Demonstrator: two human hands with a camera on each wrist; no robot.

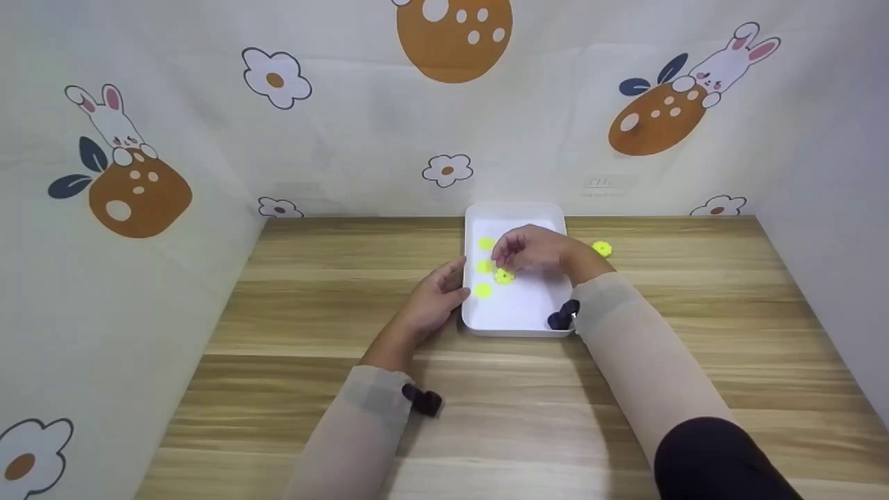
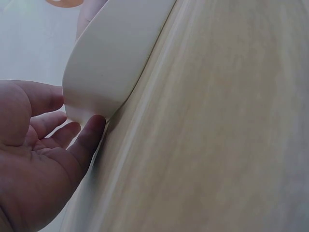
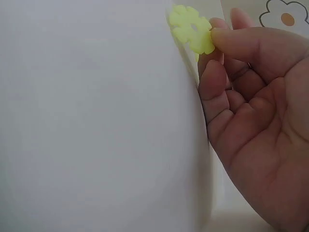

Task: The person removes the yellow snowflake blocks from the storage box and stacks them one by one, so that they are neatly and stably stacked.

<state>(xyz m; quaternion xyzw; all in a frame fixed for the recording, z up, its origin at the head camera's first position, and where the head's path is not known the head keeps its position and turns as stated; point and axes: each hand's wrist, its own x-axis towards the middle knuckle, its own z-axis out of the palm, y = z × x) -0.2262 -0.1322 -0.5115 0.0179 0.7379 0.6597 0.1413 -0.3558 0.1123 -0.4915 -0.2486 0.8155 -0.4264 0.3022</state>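
Note:
A shallow white tray [image 1: 524, 305] sits at the back of the wooden table. Along its left side, several round yellow spots [image 1: 483, 290] form a column; whether they are loose or printed I cannot tell. My right hand [image 1: 531, 248] is over the tray and pinches a thin yellow snowflake disc [image 3: 193, 30], with notched edges and a central hole, between thumb and fingers. In the head view that disc [image 1: 504, 276] shows below the fingers. My left hand [image 1: 434, 297] touches the tray's left outer wall [image 2: 104, 63] with fairly straight fingers and thumb.
Another yellow snowflake disc [image 1: 602, 248] lies on the table [image 1: 333, 312] just right of the tray, behind the right wrist. A patterned cloth wall [image 1: 361, 139] rises directly behind the tray, with side walls left and right.

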